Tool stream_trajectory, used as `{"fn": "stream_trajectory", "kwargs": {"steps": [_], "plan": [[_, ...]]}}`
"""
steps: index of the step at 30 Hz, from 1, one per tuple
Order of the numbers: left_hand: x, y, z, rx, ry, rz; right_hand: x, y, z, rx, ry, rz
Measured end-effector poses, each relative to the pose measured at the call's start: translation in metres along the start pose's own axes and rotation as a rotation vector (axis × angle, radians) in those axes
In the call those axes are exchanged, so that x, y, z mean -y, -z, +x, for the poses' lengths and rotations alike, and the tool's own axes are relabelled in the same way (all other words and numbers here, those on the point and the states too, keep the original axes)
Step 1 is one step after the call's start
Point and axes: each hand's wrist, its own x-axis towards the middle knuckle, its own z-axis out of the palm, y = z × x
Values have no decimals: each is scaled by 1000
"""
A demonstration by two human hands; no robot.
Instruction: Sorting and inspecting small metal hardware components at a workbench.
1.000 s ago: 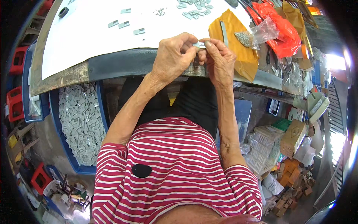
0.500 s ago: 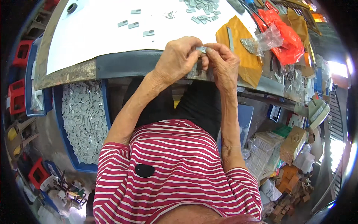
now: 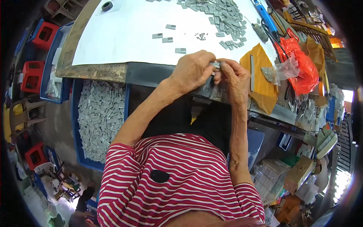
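Observation:
A small grey rectangular piece (image 3: 216,65) is pinched between the fingertips of both my hands, just over the front edge of the table. My left hand (image 3: 193,72) grips one end and my right hand (image 3: 237,78) the other. The fingers cover most of it. Beyond my left hand, several similar grey pieces (image 3: 167,39) with a darker patch lie apart on white paper (image 3: 124,41). A little cluster of tiny dark bits (image 3: 201,36) rests farther back. At the far right of the paper is a large heap of grey pieces (image 3: 227,19).
Right of my hands are brown paper (image 3: 261,81) with a thin metal strip, small metallic bits (image 3: 267,74) in clear plastic, a red bag (image 3: 302,77) and a blue-handled tool (image 3: 266,17). A blue bin (image 3: 75,125) of grey pieces stands below left. A black tape ring (image 3: 107,6) lies far left.
The whole view has shifted, so the table and things on it appear lower and farther right. Both hands keep hold of the small grey piece, with little change in their grip.

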Motion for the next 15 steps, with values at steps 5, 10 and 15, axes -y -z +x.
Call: {"fn": "stream_trajectory", "kwargs": {"steps": [5, 10, 15], "plan": [[21, 20, 9, -41, 29, 44, 0, -2, 5, -10, 15, 42], [69, 46, 36, -104, 60, 105, 9, 5, -9, -28, 15, 34], [112, 60, 66, -97, 99, 345, 19, 12, -28, -1, -12, -23]]}}
